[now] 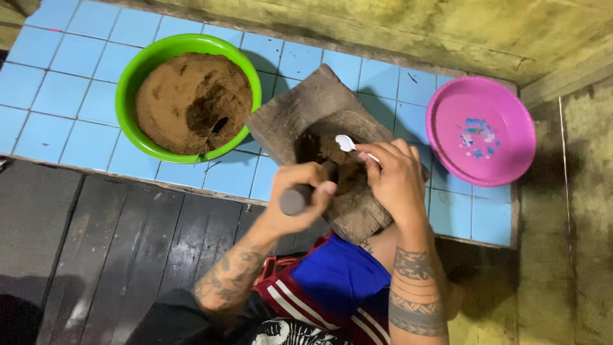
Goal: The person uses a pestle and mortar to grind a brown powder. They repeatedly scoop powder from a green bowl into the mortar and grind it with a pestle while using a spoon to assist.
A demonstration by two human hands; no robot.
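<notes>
A worn wooden mortar block (pixel 299 114) lies on the blue tiles, its hollow holding brown powder (pixel 332 148). My left hand (pixel 300 191) grips a dark pestle (pixel 295 199) whose far end goes into the hollow. My right hand (pixel 393 176) holds a small white spoon (pixel 347 143), its bowl over the powder. Both forearms are tattooed. My hands hide the near part of the hollow.
A green bowl (pixel 139 70) heaped with brown powder, a spoon stuck in it, stands left of the mortar. An empty pink bowl (pixel 511 160) sits at the right. Blue tiled floor (pixel 57 96) gives way to dark planks (pixel 115 249) nearer me. A yellowish wall runs behind.
</notes>
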